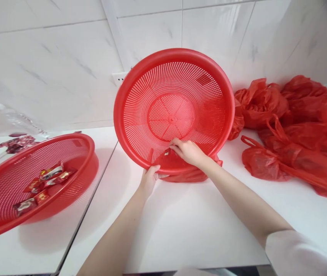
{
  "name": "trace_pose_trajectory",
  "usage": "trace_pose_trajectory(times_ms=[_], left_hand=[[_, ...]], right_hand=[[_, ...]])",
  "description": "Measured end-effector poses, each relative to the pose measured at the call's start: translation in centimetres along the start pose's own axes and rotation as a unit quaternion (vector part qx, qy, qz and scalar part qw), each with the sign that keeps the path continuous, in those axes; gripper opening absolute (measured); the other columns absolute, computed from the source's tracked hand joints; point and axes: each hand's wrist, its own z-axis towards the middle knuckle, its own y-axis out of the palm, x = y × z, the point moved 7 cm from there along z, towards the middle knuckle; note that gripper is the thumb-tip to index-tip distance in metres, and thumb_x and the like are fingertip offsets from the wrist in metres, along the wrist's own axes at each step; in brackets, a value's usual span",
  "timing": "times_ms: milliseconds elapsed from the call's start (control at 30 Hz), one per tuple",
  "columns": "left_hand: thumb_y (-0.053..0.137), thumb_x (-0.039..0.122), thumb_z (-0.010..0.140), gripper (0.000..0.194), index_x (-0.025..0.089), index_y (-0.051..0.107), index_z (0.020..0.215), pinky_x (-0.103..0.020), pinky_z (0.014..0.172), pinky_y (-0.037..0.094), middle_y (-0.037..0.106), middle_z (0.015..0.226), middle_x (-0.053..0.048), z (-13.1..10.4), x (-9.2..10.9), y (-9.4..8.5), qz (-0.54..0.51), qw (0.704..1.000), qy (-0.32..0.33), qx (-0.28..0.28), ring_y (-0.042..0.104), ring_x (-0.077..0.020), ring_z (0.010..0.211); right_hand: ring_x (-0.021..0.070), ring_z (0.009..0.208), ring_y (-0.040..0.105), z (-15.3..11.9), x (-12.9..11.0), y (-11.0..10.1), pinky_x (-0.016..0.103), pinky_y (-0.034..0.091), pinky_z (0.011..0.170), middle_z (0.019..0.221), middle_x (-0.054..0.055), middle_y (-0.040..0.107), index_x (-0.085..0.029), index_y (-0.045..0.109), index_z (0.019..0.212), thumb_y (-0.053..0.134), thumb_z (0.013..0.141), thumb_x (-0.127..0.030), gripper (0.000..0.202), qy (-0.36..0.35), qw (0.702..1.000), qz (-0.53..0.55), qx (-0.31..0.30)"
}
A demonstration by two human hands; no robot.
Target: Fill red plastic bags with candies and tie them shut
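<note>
A red plastic colander basket (175, 55) is tilted toward me in the middle of the head view, its open mouth facing me. My left hand (149, 179) grips its lower rim, with the fingers partly hidden beneath. Inside the basket, my right hand (186, 151) is closed in a pinch near the lower wall. A small wrapped piece (167, 152) shows at its fingertips; I cannot tell whether it is held or lies on the mesh. Red plastic (184, 177), apparently a bag, lies under the basket's lower edge.
Another red colander basket (92, 153), holding several wrapped candies (52, 174), stands tilted at left. Several red plastic bags (301, 153) are heaped at right. A tiled wall (151, 34) with a socket (119, 78) backs the white table (180, 226), and a seam runs between tabletops.
</note>
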Motion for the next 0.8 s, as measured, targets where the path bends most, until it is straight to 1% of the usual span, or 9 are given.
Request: trace_pose_trajectory(times_ms=[33, 100, 200, 367, 467, 567, 667, 733, 800], left_hand=[[0.065, 0.022, 0.067, 0.053, 0.015, 0.056, 0.119, -0.049, 0.083, 0.058, 0.069, 0.115, -0.010, 0.1, 0.1, -0.2, -0.001, 1.000, 0.006, 0.005, 0.063, -0.0327, 0.110], [0.065, 0.022, 0.067, 0.057, 0.016, 0.055, 0.122, -0.047, 0.081, 0.058, 0.069, 0.114, -0.010, 0.2, 0.4, -0.6, -0.003, 1.000, 0.022, 0.014, 0.064, -0.0321, 0.107], [0.065, 0.023, 0.065, 0.059, 0.016, 0.055, 0.123, -0.045, 0.078, 0.059, 0.070, 0.110, -0.009, 0.5, 1.1, -1.4, -0.007, 0.998, 0.052, 0.040, 0.065, -0.0311, 0.103], [0.064, 0.021, 0.065, 0.055, 0.022, 0.057, 0.119, -0.043, 0.078, 0.058, 0.068, 0.111, -0.006, 0.7, 2.5, -2.5, -0.018, 0.989, 0.107, 0.099, 0.065, -0.0281, 0.102], [0.062, 0.020, 0.066, 0.049, 0.022, 0.058, 0.114, -0.043, 0.080, 0.057, 0.068, 0.112, -0.005, 0.7, 3.2, -2.9, -0.026, 0.985, 0.123, 0.116, 0.065, -0.0262, 0.100], [0.061, 0.020, 0.068, 0.038, 0.021, 0.059, 0.105, -0.043, 0.081, 0.057, 0.068, 0.108, -0.004, 0.8, 3.6, -3.3, -0.033, 0.982, 0.137, 0.126, 0.065, -0.0245, 0.098], [0.061, 0.020, 0.068, 0.025, 0.020, 0.059, 0.094, -0.045, 0.082, 0.056, 0.068, 0.102, -0.004, 0.9, 3.8, -3.8, -0.035, 0.979, 0.148, 0.138, 0.065, -0.0241, 0.099], [0.061, 0.021, 0.069, 0.020, 0.019, 0.058, 0.088, -0.046, 0.083, 0.056, 0.069, 0.099, -0.004, 1.0, 3.7, -3.9, -0.034, 0.979, 0.145, 0.139, 0.065, -0.0247, 0.100], [0.060, 0.021, 0.069, 0.020, 0.019, 0.058, 0.089, -0.046, 0.084, 0.056, 0.068, 0.101, -0.005, 1.0, 3.6, -3.7, -0.031, 0.980, 0.140, 0.134, 0.065, -0.0251, 0.101]], right_hand=[[0.0141, 0.061, 0.061, 0.0, 0.2, -0.4, 0.023, 0.039, 0.060, 0.074, 0.002, 0.068, -0.020, 0.060, 0.102, 0.044, 0.098, -0.032, 0.021, 0.009, 0.999, 0.025, 0.020], [0.0133, 0.056, 0.060, 0.0, 0.5, -1.1, 0.023, 0.041, 0.061, 0.065, 0.000, 0.065, -0.019, 0.059, 0.095, 0.041, 0.099, -0.036, 0.025, 0.018, 0.996, 0.079, 0.048], [0.0129, 0.053, 0.059, 0.0, 0.6, -1.8, 0.023, 0.042, 0.059, 0.060, -0.001, 0.062, -0.019, 0.057, 0.085, 0.035, 0.100, -0.041, 0.034, 0.028, 0.989, 0.134, 0.063], [0.0146, 0.060, 0.062, -0.1, 0.4, -2.5, 0.024, 0.042, 0.063, 0.062, -0.002, 0.062, -0.020, 0.058, 0.101, 0.040, 0.098, -0.039, 0.026, 0.024, 0.989, 0.123, 0.077], [0.0135, 0.057, 0.058, -0.2, 0.1, -2.6, 0.024, 0.039, 0.062, 0.060, -0.003, 0.060, -0.021, 0.058, 0.104, 0.041, 0.098, -0.040, 0.026, 0.008, 0.990, 0.115, 0.078], [0.0124, 0.052, 0.051, -0.2, -0.1, -2.7, 0.024, 0.034, 0.058, 0.056, -0.003, 0.055, -0.020, 0.059, 0.088, 0.040, 0.098, -0.043, 0.032, -0.008, 0.996, 0.063, 0.064], [0.0125, 0.051, 0.047, -0.2, -0.2, -2.6, 0.026, 0.027, 0.056, 0.056, -0.001, 0.055, -0.019, 0.056, 0.068, 0.041, 0.098, -0.046, 0.043, -0.033, 0.998, -0.051, 0.009], [0.0130, 0.054, 0.047, -0.3, -0.2, -2.6, 0.028, 0.025, 0.057, 0.059, 0.001, 0.058, -0.018, 0.055, 0.061, 0.040, 0.097, -0.048, 0.049, -0.044, 0.993, -0.104, -0.029], [0.0139, 0.058, 0.049, -0.3, -0.2, -3.0, 0.028, 0.025, 0.057, 0.063, 0.003, 0.060, -0.017, 0.055, 0.059, 0.037, 0.098, -0.049, 0.054, -0.049, 0.991, -0.122, -0.041]])
